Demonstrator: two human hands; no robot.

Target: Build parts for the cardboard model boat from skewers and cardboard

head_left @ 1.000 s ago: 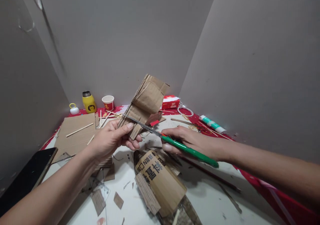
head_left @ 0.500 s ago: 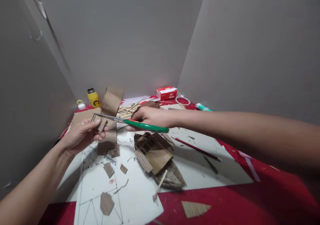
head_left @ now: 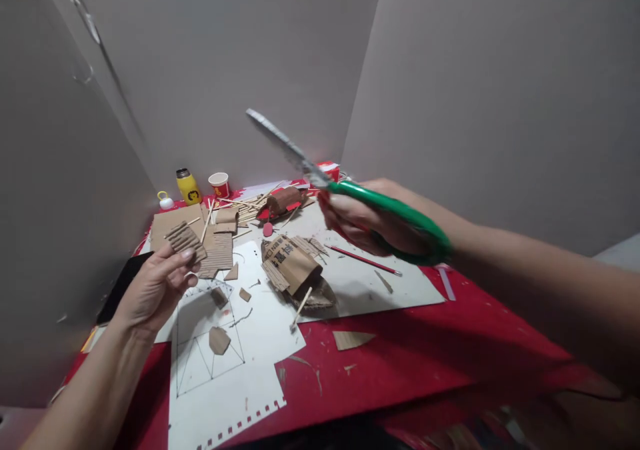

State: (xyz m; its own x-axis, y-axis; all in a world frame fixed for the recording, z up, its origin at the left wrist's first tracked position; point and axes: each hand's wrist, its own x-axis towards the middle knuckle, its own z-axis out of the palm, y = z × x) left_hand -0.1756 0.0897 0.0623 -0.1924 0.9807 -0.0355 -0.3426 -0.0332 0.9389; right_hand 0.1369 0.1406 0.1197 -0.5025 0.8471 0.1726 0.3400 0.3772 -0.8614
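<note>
A small piece of corrugated cardboard (head_left: 186, 239) is pinched between the thumb and fingers of my left hand (head_left: 157, 280). My right hand (head_left: 357, 220) grips green-handled scissors (head_left: 395, 213) in the air, their blades pointing up and left and pressed together. On the white paper below sits a cardboard model boat (head_left: 293, 267) with a curved brown cover and dark printed characters. A thin stick (head_left: 301, 309) leans at its near side. Small cardboard scraps (head_left: 219, 341) lie on the paper sheet with pencil-drawn lines (head_left: 200, 383).
At the back stand a yellow bottle (head_left: 188, 187), a red-and-white paper cup (head_left: 219, 185) and a red box (head_left: 329, 169). Thin wooden sticks (head_left: 245, 210) lie near a second brown-covered model (head_left: 284, 201). A red pencil (head_left: 365, 261) and a pointed cardboard piece (head_left: 353, 340) lie nearer.
My right hand has lifted the scissors away from the cardboard, up and to the right, and the blades have swung upward. A large cardboard strip now lies lower, uncovering the paper cup.
</note>
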